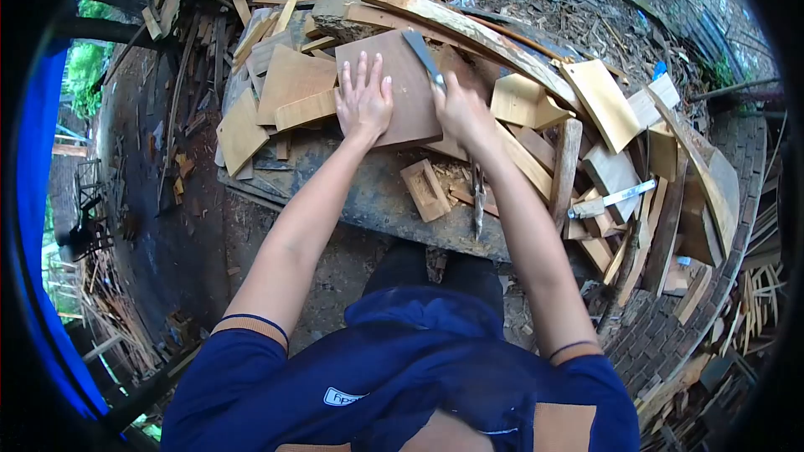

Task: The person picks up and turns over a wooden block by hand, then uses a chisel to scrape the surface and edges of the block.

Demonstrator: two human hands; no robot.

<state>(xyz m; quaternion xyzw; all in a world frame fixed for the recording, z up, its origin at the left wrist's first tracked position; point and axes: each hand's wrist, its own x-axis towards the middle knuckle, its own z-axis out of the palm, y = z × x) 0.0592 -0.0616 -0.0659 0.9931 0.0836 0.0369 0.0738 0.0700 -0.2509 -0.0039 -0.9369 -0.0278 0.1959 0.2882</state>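
My left hand [365, 107] lies flat with fingers spread on a square brown wooden board [414, 113]. In my right hand [465, 115], at the board's right edge, is a hand tool with a flat grey blade [420, 53]. Its blade points up and away from me, overlapping the board's far right corner in this view; the fist hides the handle. Just below the board, a small wooden block with a hollowed recess [425, 190] lies beside some wood shavings [452, 176].
A worn work surface [335, 188] carries several pale wood offcuts [297, 79] to the left. Behind the board runs a long curved plank [477, 33]. More cut pieces [601, 105] and a folding rule or metal strip [628, 193] lie right. Scrap wood surrounds the bench.
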